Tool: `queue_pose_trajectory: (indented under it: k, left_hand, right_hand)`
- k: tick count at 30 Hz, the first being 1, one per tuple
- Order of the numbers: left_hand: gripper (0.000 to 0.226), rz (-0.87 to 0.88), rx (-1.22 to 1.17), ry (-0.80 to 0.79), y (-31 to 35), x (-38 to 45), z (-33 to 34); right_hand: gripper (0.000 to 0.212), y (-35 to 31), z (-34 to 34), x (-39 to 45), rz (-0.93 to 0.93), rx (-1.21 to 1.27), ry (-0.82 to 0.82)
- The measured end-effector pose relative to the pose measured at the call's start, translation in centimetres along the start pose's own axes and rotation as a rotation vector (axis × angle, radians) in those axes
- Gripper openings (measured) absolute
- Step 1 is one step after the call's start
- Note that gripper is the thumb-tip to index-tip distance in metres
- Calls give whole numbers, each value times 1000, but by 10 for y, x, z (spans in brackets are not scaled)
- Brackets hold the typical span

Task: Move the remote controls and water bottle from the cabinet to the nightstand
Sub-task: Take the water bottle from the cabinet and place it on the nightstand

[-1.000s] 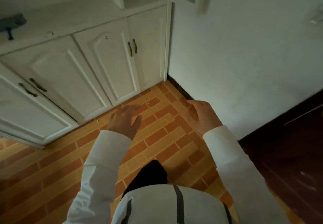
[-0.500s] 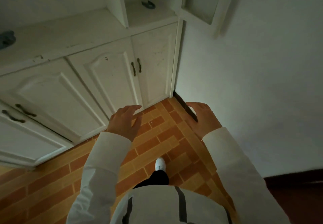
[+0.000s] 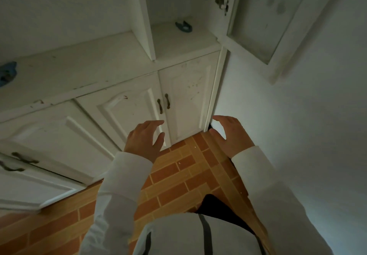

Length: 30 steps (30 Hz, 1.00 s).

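Head view: left hand (image 3: 145, 142) and right hand (image 3: 230, 135) both spread, empty, before the white wooden cabinet (image 3: 111, 70). No remotes or water bottle visible; only a small dark-blue object (image 3: 183, 26) near the open compartment's back edge. Best to check other shelves first.

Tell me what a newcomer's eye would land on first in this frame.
The two bare, open hands stand out first, the left hand and right hand raised side by side, holding nothing, in front of the white cabinet. Next comes the open upper compartment, its door swung out to the right, with one small dark object lying on its shelf. Below, the orange brick-pattern floor contrasts sharply with the pale walls.
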State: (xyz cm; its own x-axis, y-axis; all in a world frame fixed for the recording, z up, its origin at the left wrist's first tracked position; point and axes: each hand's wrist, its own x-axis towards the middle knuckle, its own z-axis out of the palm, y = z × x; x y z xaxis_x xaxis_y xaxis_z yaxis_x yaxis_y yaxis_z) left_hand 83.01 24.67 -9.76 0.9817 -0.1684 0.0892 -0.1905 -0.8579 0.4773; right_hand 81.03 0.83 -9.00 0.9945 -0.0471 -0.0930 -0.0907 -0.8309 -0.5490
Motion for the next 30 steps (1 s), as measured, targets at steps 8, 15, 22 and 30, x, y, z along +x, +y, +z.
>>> queue_pose_trajectory:
  k: [8,15,22,30]
  left_hand:
    - [35,-31,14,51,19,88,19]
    - [35,-74,12,126,60,164,30]
    - [37,-113,7,214,85,221,28]
    - [35,-65,12,324,100,279,11]
  right_hand:
    - [46,30,-26,98,-83,-8,-7]
    - [46,47,-75,188,-223,-3,8]
    - [46,45,-110,258,-385,0,5]
    - [45,27,-141,320,-489,48,100]
